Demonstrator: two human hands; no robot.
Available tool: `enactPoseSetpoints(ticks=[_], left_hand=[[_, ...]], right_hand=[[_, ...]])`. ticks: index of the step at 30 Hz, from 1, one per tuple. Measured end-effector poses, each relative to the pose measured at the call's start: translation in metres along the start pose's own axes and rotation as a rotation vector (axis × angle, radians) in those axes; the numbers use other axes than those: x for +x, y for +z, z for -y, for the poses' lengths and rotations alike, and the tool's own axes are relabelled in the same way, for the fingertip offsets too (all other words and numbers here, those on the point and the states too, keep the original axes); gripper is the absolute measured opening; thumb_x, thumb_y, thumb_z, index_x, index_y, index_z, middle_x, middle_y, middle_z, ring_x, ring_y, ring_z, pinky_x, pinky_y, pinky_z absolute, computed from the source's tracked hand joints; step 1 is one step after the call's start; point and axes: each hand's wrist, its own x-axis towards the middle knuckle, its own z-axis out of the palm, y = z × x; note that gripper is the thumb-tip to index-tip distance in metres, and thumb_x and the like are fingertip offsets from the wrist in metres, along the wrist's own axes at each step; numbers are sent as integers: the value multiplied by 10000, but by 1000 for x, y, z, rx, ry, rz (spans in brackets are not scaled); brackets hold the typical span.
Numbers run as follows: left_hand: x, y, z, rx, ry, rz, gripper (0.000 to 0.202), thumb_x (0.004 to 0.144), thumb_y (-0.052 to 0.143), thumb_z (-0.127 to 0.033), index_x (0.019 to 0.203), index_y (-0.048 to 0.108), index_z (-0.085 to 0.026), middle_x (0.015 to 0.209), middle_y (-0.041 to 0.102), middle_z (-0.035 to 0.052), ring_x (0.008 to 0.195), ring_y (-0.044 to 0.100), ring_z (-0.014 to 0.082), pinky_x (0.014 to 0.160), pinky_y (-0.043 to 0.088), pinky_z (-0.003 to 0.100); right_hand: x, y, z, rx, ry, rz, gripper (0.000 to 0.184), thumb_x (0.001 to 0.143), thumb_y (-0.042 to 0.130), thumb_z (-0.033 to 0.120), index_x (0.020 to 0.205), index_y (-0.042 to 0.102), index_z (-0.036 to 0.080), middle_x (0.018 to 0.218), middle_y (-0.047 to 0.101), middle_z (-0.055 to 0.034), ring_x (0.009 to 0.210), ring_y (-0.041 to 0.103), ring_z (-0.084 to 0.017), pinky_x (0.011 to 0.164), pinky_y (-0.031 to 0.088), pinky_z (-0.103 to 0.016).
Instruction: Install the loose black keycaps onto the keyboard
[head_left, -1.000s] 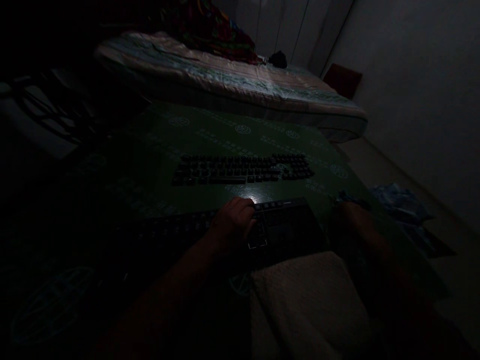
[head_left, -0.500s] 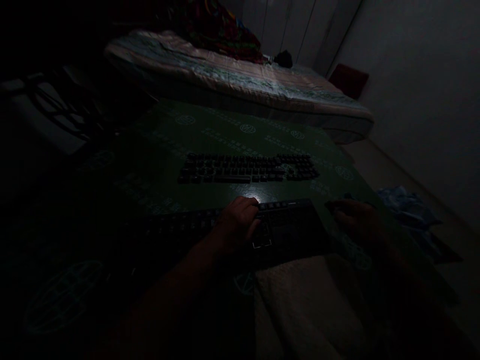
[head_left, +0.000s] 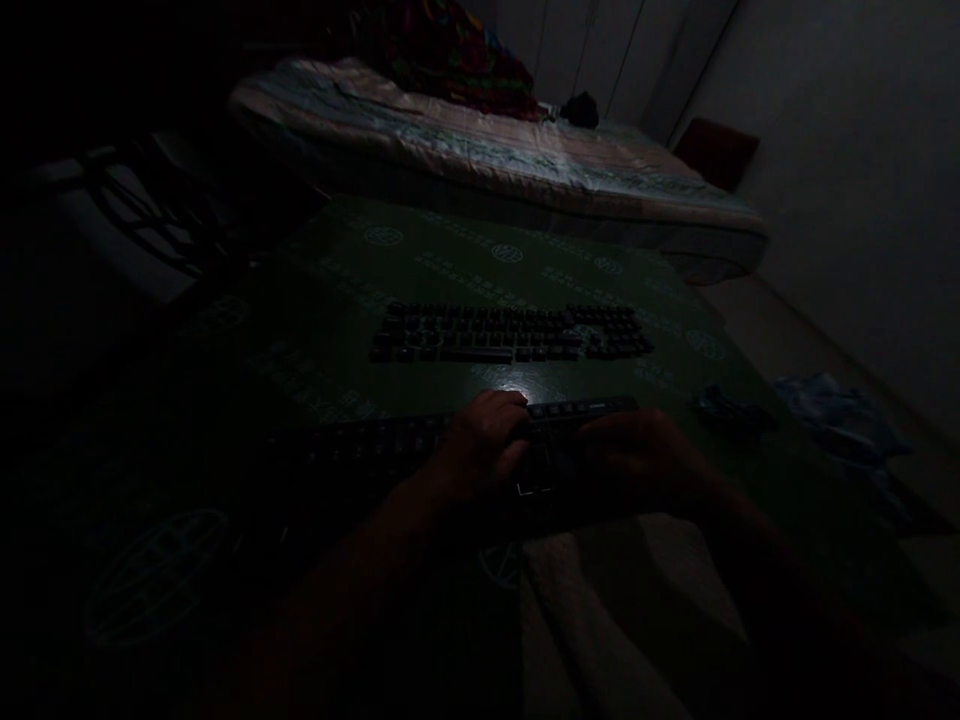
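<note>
Head view, left hand [head_left: 484, 440]: half curled, knuckles up, fingertips bent onto the near keyboard [head_left: 375, 445] around its middle. It seems to press down and steady the board. Whether it truly grips, I cannot tell.
Right hand [head_left: 637, 460]: in deep shadow, laid over the right end of the near keyboard. How far its fingers are spread cannot be told, nor whether it holds anything.
Near keyboard: long, flat, black plastic, lying crosswise close to the body, probably so both hands reach it without stretching. One key outline catches a pale glint.
Pale cloth [head_left: 637, 600]: just nearer than the near keyboard. It is soft, nubbly like a towel, and draped in a rounded mass.
Green mat [head_left: 337, 300]: under the near keyboard. Smooth and slightly glossy, printed with pale round emblems.
Far keyboard [head_left: 510, 333]: beyond the near keyboard, parallel to it and apart, with dark blocky keys in rows.
Small dark object [head_left: 731, 410]: right of the near keyboard, too dim to name.
Bed [head_left: 487, 160]: well beyond the near keyboard, with a rumpled striped cover.
</note>
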Motion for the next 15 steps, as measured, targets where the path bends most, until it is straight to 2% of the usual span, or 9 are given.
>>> enactPoseSetpoints(ticks=[9,15], left_hand=[[1,0,0,-10,18,26,180,771,571,-124,951,584,-136,1031,618,99,963,566,227,853,468,385],[1,1,0,1,-15,59,190,774,564,-145,964,559,-146,1033,616,101,976,560,238,860,468,394]], right_hand=[[-1,-12,2,11,41,32,193,673,540,182,705,725,136,594,637,-7,499,526,-113,452,382,-196],[4,-17,4,-35,69,66,199,660,523,191,667,716,141,575,629,4,475,497,-93,438,360,-181]])
